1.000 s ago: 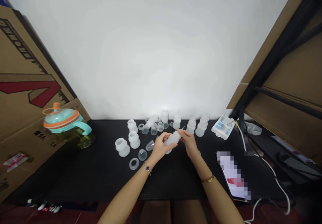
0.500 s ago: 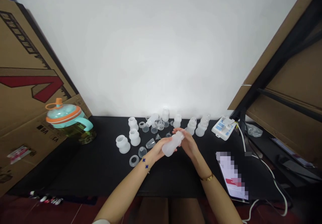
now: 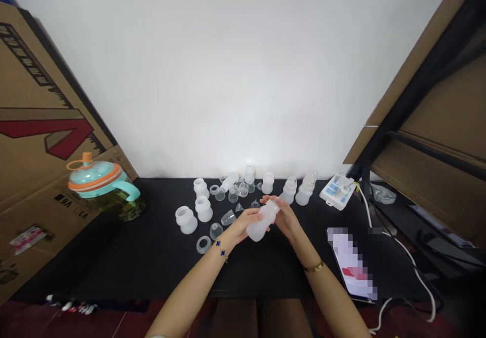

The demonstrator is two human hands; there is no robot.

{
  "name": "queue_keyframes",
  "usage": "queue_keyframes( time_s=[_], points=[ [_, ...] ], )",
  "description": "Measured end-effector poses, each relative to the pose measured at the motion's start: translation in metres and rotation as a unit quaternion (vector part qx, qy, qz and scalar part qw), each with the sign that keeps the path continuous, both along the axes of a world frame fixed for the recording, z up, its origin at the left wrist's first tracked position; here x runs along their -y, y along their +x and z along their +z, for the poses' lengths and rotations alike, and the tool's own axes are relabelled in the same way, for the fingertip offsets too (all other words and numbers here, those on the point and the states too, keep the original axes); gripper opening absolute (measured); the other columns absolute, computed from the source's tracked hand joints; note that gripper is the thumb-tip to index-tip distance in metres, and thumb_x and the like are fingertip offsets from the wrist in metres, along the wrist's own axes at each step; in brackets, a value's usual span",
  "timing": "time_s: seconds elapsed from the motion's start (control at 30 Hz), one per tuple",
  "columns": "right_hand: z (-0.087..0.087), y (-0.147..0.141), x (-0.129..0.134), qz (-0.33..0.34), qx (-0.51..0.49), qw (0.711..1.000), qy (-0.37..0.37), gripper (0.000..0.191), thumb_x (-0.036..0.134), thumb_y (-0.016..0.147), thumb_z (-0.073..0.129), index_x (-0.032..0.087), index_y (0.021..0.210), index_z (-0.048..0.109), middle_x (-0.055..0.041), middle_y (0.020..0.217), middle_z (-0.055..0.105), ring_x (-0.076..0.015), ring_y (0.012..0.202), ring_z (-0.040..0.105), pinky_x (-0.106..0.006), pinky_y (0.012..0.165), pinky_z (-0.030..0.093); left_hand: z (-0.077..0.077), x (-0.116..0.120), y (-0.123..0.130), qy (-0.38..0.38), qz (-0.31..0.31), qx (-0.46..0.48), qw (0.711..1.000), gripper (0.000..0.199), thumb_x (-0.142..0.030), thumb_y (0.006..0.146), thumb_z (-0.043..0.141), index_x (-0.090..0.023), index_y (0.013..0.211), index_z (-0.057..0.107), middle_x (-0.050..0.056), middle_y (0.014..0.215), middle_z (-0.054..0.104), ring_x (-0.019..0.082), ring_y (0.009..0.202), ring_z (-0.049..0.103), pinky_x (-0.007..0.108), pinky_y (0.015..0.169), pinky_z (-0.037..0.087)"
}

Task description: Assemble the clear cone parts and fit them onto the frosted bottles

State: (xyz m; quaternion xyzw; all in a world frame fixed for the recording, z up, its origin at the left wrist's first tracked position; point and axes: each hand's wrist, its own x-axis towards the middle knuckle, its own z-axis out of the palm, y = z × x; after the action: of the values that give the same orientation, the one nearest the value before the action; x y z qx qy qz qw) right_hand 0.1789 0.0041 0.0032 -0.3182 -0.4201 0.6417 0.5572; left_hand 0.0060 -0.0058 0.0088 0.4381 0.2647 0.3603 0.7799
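Note:
My left hand [image 3: 245,225] is wrapped around the body of a frosted white baby bottle [image 3: 257,230], which tilts with its neck up to the right. At the neck end, my right hand [image 3: 285,218] has its fingers closed around the collar; part of its fingers hides behind the bottle. Just beyond my hands lie a small clear nipple [image 3: 255,204] and a clear cone-like piece [image 3: 239,208]. Left of them are a clear cap [image 3: 228,218], a dome-shaped clear cover [image 3: 216,231] and a translucent ring [image 3: 204,245].
Open white bottles [image 3: 186,220] stand at left; assembled ones [image 3: 305,190] stand right, near the wall. Several clear parts [image 3: 233,192] cluster at the back. A teal-lidded jug [image 3: 104,186], a white box [image 3: 337,191], a phone [image 3: 351,267] and a white cable [image 3: 408,255] surround the area.
Both hands and the bottle have shifted very slightly, and the bottle stands a little more upright. The whole view has moved slightly. The grip looks the same.

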Motion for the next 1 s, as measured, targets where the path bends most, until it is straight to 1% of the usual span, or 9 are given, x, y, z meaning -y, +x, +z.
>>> queue_keyframes(
  time_s=[0.13,0.2,0.3,0.37,0.47,0.57,0.67,0.8,1.0],
  points=[
    [0.001,0.0,0.0,0.004,-0.014,1.0,0.009,0.044,0.062,0.073,0.076,0.024,0.095,0.079,-0.0097,0.108,0.075,-0.0314,0.104,0.066,-0.035,0.073,0.052,-0.001,-0.002,-0.003,0.03,0.018,-0.033,0.999,0.059,-0.05,0.062,0.088,-0.008,0.102,0.076,0.016,0.087,0.076,0.021,0.066,0.071,0.025,0.058,0.049],
    [0.002,0.0,0.0,0.004,-0.017,1.0,0.011,0.042,0.061,0.074,0.077,0.024,0.094,0.079,-0.0094,0.106,0.076,-0.0307,0.103,0.066,-0.037,0.077,0.052,-0.002,-0.002,-0.004,0.051,0.023,-0.043,0.998,0.054,-0.048,0.066,0.087,-0.008,0.102,0.076,0.013,0.082,0.076,0.02,0.066,0.07,0.024,0.058,0.048],
    [0.003,0.0,-0.001,0.0,-0.016,1.0,0.007,0.04,0.06,0.074,0.078,0.025,0.093,0.08,-0.0089,0.106,0.076,-0.0301,0.104,0.065,-0.039,0.083,0.051,-0.002,-0.003,-0.005,0.077,0.031,-0.054,0.995,0.047,-0.044,0.07,0.085,-0.01,0.102,0.077,0.011,0.081,0.076,0.017,0.065,0.068,0.024,0.061,0.048],
    [0.003,0.0,-0.002,-0.003,-0.013,1.0,0.002,0.041,0.06,0.073,0.079,0.024,0.092,0.08,-0.009,0.105,0.075,-0.0301,0.102,0.066,-0.04,0.084,0.051,-0.001,-0.003,-0.005,0.093,0.042,-0.062,0.993,0.046,-0.043,0.071,0.085,-0.011,0.103,0.077,0.01,0.083,0.076,0.017,0.067,0.068,0.024,0.062,0.048],
    [0.0,0.001,-0.004,-0.002,-0.007,1.0,-0.004,0.041,0.059,0.075,0.078,0.023,0.094,0.081,-0.0098,0.103,0.076,-0.0294,0.098,0.066,-0.04,0.085,0.051,0.002,-0.003,-0.005,0.116,0.056,-0.073,0.989,0.049,-0.042,0.071,0.085,-0.012,0.109,0.077,0.009,0.089,0.078,0.019,0.073,0.069,0.025,0.065,0.048],
    [-0.004,0.003,-0.007,-0.003,-0.014,1.0,-0.005,0.037,0.055,0.077,0.079,0.023,0.094,0.081,-0.009,0.102,0.075,-0.0282,0.099,0.065,-0.04,0.087,0.05,0.005,-0.003,-0.004,0.141,0.066,-0.084,0.984,0.055,-0.044,0.069,0.086,-0.013,0.113,0.076,0.01,0.098,0.078,0.024,0.083,0.071,0.028,0.072,0.051],
    [-0.006,0.004,-0.009,-0.001,-0.01,1.0,-0.005,0.035,0.053,0.078,0.079,0.022,0.096,0.081,-0.0087,0.104,0.075,-0.0278,0.102,0.063,-0.038,0.088,0.049,0.007,-0.002,-0.004,0.157,0.075,-0.098,0.98,0.058,-0.046,0.069,0.086,-0.013,0.115,0.075,0.011,0.103,0.078,0.027,0.09,0.072,0.032,0.079,0.053],
    [-0.007,0.005,-0.01,-0.008,-0.003,1.0,-0.008,0.037,0.053,0.077,0.08,0.023,0.097,0.081,-0.0088,0.11,0.073,-0.0292,0.106,0.061,-0.038,0.088,0.05,0.008,-0.001,-0.003,0.186,0.09,-0.107,0.973,0.055,-0.044,0.07,0.085,-0.014,0.115,0.075,0.011,0.107,0.077,0.029,0.097,0.071,0.035,0.088,0.054],
    [-0.008,0.006,-0.01,-0.021,-0.004,1.0,-0.009,0.034,0.05,0.078,0.081,0.022,0.097,0.081,-0.0088,0.105,0.074,-0.0279,0.101,0.063,-0.039,0.086,0.05,0.005,0.001,-0.002,0.23,0.113,-0.13,0.958,0.05,-0.039,0.075,0.082,-0.014,0.117,0.074,0.01,0.109,0.077,0.03,0.101,0.071,0.037,0.091,0.055]
  ],
)
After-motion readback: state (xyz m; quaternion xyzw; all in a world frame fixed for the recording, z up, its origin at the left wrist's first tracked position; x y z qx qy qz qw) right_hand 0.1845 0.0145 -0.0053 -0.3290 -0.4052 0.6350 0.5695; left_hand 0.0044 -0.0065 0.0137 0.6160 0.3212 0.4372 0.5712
